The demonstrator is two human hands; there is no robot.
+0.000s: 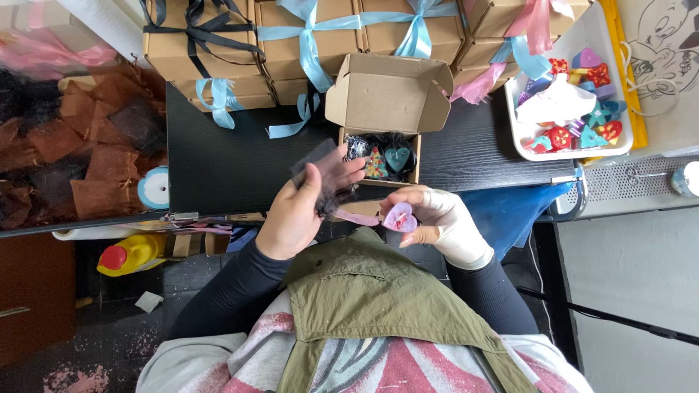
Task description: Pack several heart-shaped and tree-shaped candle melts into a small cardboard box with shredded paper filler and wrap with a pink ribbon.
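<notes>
Here, just in front of the open cardboard box (382, 138), a dark mesh pouch (320, 175) is gripped by the left hand (298, 211) while a pink heart-shaped piece (400, 217) is pinched in the right hand (437, 218); bagging appears underway, for which the pouch mouth must be held open.

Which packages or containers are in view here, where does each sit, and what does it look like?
Open box: plain brown cardboard, lid up, desk centre, coloured shapes inside.
Closed boxes: brown cardboard, stacked along the back, tied with black, blue and pink ribbons.
White tray: rectangular, right of the desk, holding colourful shapes.
Yellow bottle: red cap, lying below the desk, left.
</notes>
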